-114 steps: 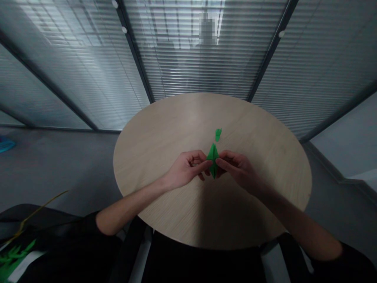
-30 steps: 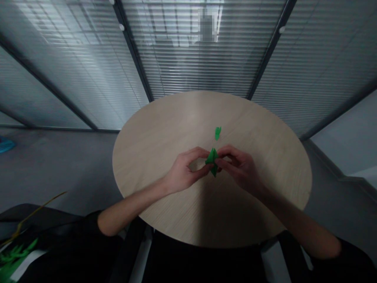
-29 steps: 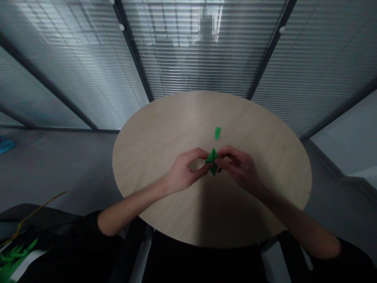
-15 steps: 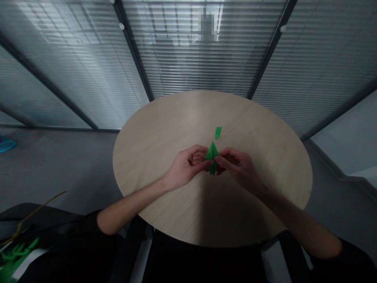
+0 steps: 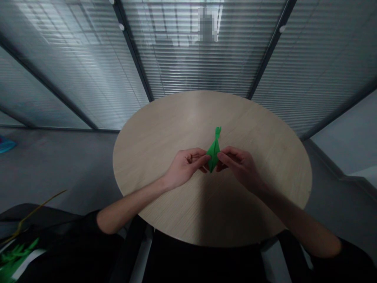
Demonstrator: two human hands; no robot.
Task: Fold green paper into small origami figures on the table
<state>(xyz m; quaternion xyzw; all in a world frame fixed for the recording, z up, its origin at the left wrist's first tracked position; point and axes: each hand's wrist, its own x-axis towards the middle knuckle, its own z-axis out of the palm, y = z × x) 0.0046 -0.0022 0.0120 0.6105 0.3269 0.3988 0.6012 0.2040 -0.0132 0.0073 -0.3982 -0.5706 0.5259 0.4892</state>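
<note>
Over the middle of a round wooden table (image 5: 165, 129) I hold a small folded piece of green paper (image 5: 213, 154), narrow and pointed, its tip pointing away from me. My left hand (image 5: 185, 167) pinches its left side with thumb and fingers closed. My right hand (image 5: 240, 167) pinches its right side the same way. Just beyond the tip lies a second, smaller green paper piece (image 5: 218, 131) on the table top; the two pieces look almost touching from here.
Glass walls with closed blinds (image 5: 188, 51) stand behind the table, with grey floor (image 5: 53, 161) to the left. At the lower left are green and yellow items (image 5: 14, 251) beside my dark sleeve. A blue object (image 5: 4, 143) lies at the far left edge.
The green paper has gone from a short bunched shape between my fingers to a longer, narrower point. Both hands kept their pinch and stayed in place.
</note>
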